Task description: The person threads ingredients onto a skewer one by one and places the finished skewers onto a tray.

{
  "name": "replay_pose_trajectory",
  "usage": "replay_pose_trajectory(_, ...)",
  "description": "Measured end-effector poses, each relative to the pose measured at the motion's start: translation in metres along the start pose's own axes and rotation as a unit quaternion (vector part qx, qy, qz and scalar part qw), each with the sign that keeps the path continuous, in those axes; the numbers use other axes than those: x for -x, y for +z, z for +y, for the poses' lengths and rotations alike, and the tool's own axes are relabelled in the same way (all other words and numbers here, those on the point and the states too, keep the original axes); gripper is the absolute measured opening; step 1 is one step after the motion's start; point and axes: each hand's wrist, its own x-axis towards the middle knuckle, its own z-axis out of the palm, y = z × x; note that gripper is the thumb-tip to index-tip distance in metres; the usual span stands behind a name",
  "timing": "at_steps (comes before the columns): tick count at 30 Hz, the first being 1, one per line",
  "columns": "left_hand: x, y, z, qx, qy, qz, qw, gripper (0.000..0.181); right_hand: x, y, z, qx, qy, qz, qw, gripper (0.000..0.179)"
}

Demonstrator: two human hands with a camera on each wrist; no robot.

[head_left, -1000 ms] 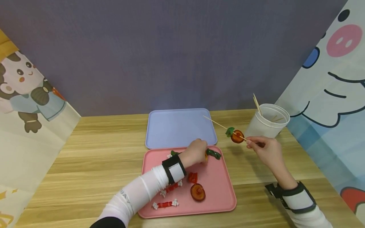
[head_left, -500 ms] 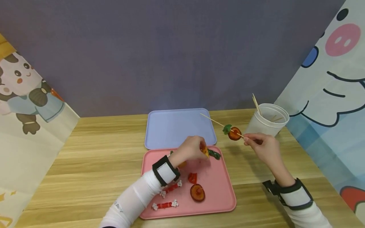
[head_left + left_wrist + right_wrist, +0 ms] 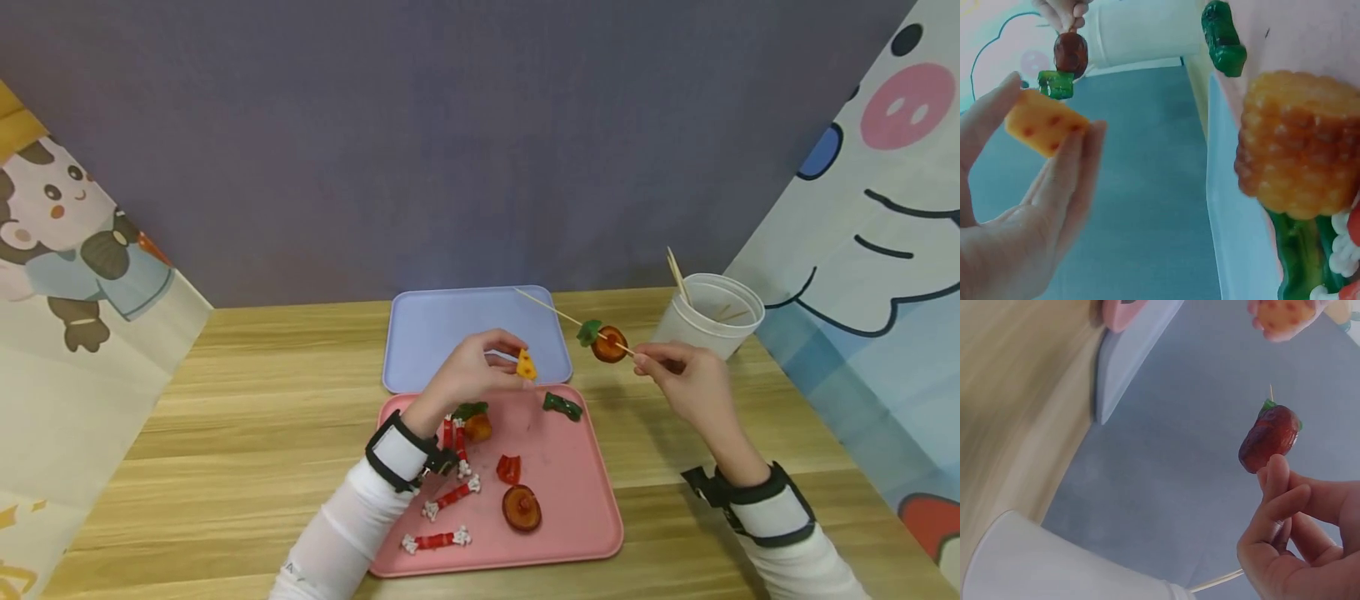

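Observation:
My left hand point(image 3: 474, 367) pinches a yellow toy cheese piece with reddish spots point(image 3: 527, 365) between thumb and fingertips, raised over where the pink and blue trays meet. My right hand point(image 3: 693, 385) pinches the near end of a thin wooden skewer point(image 3: 553, 310), its bare tip slanting up to the left. Threaded on it are a brown toy mushroom slice point(image 3: 609, 344), closest to my fingers, and a green pepper piece point(image 3: 588, 333) beyond. In the left wrist view the cheese piece point(image 3: 1046, 122) sits between thumb and fingers, apart from the skewer.
The pink tray point(image 3: 573, 521) holds a green pepper piece point(image 3: 562, 407), a red piece point(image 3: 508, 468), a mushroom point(image 3: 521, 507), corn point(image 3: 1300, 144) and several red-and-white pieces point(image 3: 437, 540). Behind it lies a blue tray point(image 3: 431, 333). A white bucket point(image 3: 693, 329) with skewers stands right.
My left hand has picked the cheese piece up from the pink tray and lifted it up and back. My right hand has moved the loaded skewer slightly left.

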Motion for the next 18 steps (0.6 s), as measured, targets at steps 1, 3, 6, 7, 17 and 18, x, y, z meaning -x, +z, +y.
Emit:
replay_pose_trajectory(1, 0.000, -0.002, 0.001, 0.015, 0.003, 0.003, 0.9999, 0.049, -0.001, 0.000, -0.001, -0.002, 0.000, 0.000, 1.0000, 0.015)
replay_pose_trajectory(3, 0.000, -0.006, 0.002, 0.048, 0.013, 0.009, 0.9987, 0.049, -0.002, 0.001, -0.004, -0.007, -0.001, -0.001, 1.0000, 0.015)
replay_pose_trajectory(6, 0.000, -0.013, 0.001, 0.096, 0.032, 0.019, 0.9947, 0.047, -0.004, 0.001, -0.009, -0.013, 0.000, -0.003, 0.9999, 0.016)
replay_pose_trajectory(7, 0.000, -0.015, 0.002, 0.112, 0.038, 0.025, 0.9927, 0.046, -0.004, 0.000, -0.011, -0.015, 0.000, -0.004, 0.9999, 0.016)
replay_pose_trajectory(17, 0.000, -0.024, 0.002, 0.233, 0.072, 0.079, 0.9665, 0.048, -0.010, 0.002, -0.031, -0.045, -0.003, -0.009, 0.9989, 0.020)
replay_pose_trajectory(18, 0.000, -0.024, 0.002, 0.242, 0.072, 0.082, 0.9641, 0.047, -0.011, 0.002, -0.032, -0.048, -0.003, -0.009, 0.9988, 0.020)
